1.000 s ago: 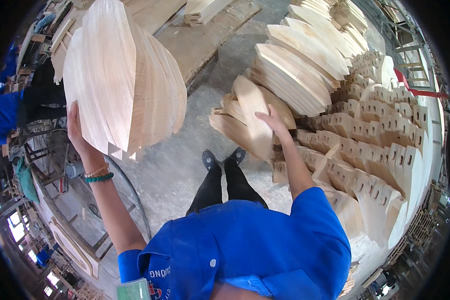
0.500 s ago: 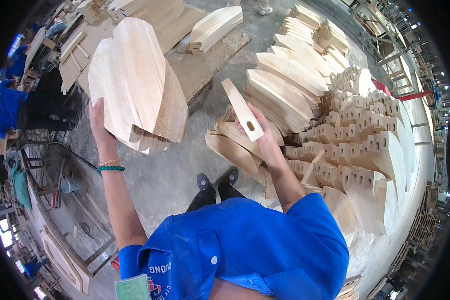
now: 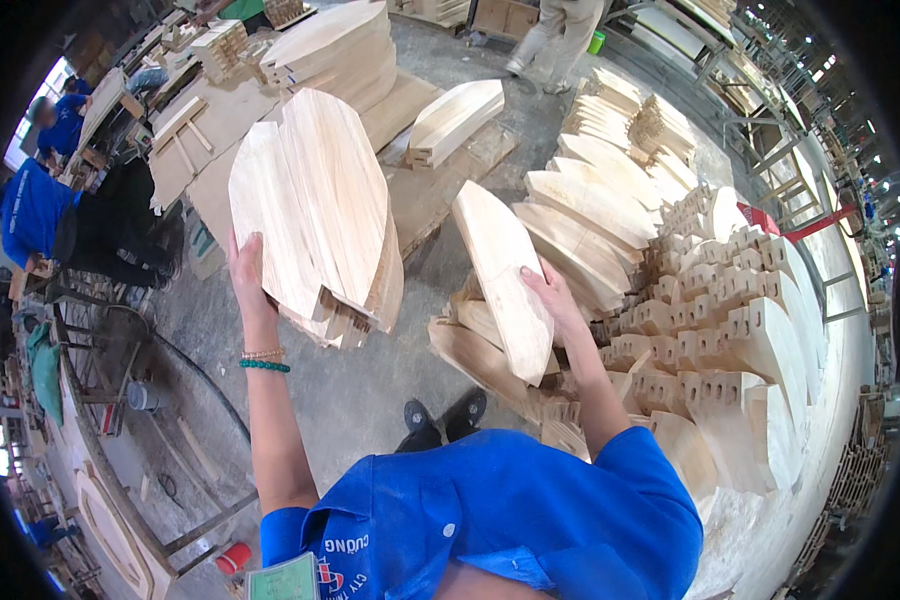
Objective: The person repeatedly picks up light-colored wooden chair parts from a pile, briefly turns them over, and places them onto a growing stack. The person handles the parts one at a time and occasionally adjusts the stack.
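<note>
Wooden boards: stack [image 3: 315, 225] of curved pale boards being held upright, tilted against left hand [image 3: 250, 275], fingers spread and cupping stack edge, likely bracing it so boards stay together. Right hand [image 3: 550, 300] gripping single board [image 3: 505, 280], fingers curled over its edge, lifting it off big pile [image 3: 710, 330] of notched pieces. Stack sitting left of single board, apart.

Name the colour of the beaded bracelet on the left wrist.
Green bracelet, beside a thinner gold-toned one; head view.

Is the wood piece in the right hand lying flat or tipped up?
Tipped up: the right hand lifts the wood piece off the pile.
</note>
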A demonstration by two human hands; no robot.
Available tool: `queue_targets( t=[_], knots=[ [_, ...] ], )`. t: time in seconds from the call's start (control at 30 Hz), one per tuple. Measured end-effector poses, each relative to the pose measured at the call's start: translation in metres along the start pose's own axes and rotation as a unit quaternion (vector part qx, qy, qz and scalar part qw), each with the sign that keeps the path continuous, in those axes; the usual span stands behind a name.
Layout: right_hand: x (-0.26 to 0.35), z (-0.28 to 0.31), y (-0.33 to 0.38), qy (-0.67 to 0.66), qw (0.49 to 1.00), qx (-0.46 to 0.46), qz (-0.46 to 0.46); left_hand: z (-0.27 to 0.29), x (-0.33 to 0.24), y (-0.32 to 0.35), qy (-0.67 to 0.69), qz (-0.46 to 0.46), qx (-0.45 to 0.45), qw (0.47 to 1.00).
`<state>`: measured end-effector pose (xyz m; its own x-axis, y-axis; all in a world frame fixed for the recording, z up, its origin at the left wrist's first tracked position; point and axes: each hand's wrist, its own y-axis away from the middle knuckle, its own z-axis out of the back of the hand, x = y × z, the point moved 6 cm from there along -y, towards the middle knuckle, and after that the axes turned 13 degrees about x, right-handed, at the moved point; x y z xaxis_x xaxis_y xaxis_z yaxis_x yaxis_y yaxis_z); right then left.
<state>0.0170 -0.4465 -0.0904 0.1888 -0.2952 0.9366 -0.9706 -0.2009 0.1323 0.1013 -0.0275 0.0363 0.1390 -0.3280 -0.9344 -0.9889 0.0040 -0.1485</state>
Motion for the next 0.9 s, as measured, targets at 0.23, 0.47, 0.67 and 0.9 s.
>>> queue_targets(
  t=[0.23,0.47,0.67,0.9],
  knots=[
    [0.025,-0.033,-0.027,-0.264,0.959,0.086,-0.063,0.002,0.001,0.0,0.013,-0.007,-0.007,1.0],
    [0.14,-0.114,-0.07,-0.097,0.993,0.044,-0.053,0.002,-0.002,0.0,0.004,-0.016,-0.019,1.0],
    [0.184,-0.214,-0.131,0.119,0.982,0.139,0.055,0.013,-0.005,0.001,-0.019,-0.008,-0.002,1.0],
    [0.155,-0.24,-0.143,0.131,0.956,0.248,0.081,0.02,-0.011,-0.007,-0.151,-0.007,0.01,0.988]
  ],
)
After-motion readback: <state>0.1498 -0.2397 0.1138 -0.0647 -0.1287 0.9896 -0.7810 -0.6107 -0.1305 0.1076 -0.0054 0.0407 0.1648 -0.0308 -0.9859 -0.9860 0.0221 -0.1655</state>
